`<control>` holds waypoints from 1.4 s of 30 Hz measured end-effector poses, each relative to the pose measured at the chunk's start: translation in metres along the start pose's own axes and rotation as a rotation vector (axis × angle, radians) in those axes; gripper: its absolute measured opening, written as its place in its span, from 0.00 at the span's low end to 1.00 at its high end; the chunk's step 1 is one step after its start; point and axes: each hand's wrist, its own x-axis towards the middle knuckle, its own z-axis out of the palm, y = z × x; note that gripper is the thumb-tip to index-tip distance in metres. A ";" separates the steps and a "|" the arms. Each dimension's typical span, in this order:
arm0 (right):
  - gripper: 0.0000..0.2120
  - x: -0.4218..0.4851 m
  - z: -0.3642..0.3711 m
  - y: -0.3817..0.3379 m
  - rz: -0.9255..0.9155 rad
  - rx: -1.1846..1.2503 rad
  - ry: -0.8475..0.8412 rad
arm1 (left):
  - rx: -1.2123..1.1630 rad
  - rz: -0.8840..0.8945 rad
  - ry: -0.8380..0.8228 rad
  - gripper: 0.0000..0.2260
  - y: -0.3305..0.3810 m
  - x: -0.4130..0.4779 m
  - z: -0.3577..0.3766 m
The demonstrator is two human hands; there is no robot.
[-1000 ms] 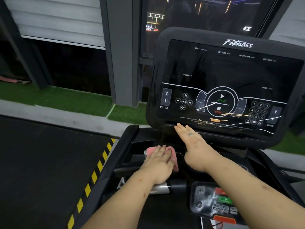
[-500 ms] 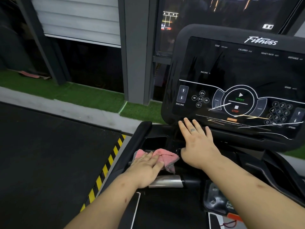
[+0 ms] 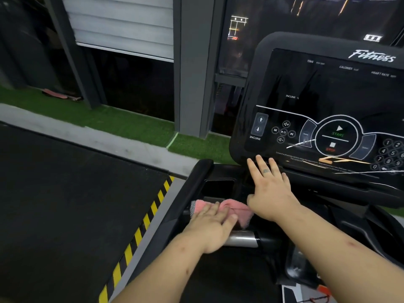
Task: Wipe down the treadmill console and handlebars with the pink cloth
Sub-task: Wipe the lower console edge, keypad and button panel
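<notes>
Your view has swung left over the last second: the console [image 3: 323,119] now runs off the right edge and more of the dark floor mat [image 3: 65,204] with its yellow-black hazard stripe [image 3: 140,232] shows. Your left hand [image 3: 209,228] has slid the pink cloth [image 3: 229,209] leftward along the tray just below the console. It lies flat, fingers pressed together, palm down on the cloth, above the silver handlebar grip [image 3: 242,239]. Your right hand [image 3: 271,193] has stayed put, spread open, fingertips on the console's lower edge, holding nothing.

Judgement: wiping is confined to the left tray; the screen face and handlebars probably remain.

Legible writing on the console: "Fitness", "TIME", "CALORIES", "HEART RATE", "INCLINE" (2 places), "START", "STOP", keypad digits 0–9 partly visible. The fine print under the dial is too blurred to read.
</notes>
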 end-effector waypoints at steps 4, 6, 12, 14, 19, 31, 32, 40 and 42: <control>0.47 0.000 0.000 -0.001 0.003 0.013 0.000 | 0.038 -0.075 0.035 0.30 -0.038 -0.013 -0.005; 0.48 0.000 0.000 -0.001 0.004 0.022 0.000 | 0.086 -0.096 0.051 0.29 -0.052 -0.020 -0.005; 0.48 0.002 -0.001 0.001 0.000 0.019 -0.004 | 0.151 -0.276 0.106 0.30 -0.081 -0.031 -0.004; 0.48 0.002 -0.001 0.000 -0.002 0.020 -0.006 | 0.153 -0.295 0.099 0.31 -0.082 -0.029 -0.009; 0.48 0.002 0.002 -0.004 0.006 0.014 0.005 | 0.196 -0.260 0.097 0.31 -0.072 -0.009 -0.015; 0.44 0.007 0.013 -0.019 0.015 -0.068 0.134 | 0.202 -0.217 0.047 0.33 -0.068 0.044 -0.035; 0.44 0.009 0.015 -0.023 0.006 -0.072 0.145 | 0.202 -0.219 0.051 0.33 -0.068 0.046 -0.035; 0.44 0.025 0.033 -0.051 -0.033 -0.135 0.183 | 0.203 -0.205 0.052 0.31 -0.071 0.057 -0.039; 0.45 0.025 0.038 -0.050 -0.036 -0.156 0.186 | 0.207 -0.192 0.053 0.30 -0.072 0.058 -0.041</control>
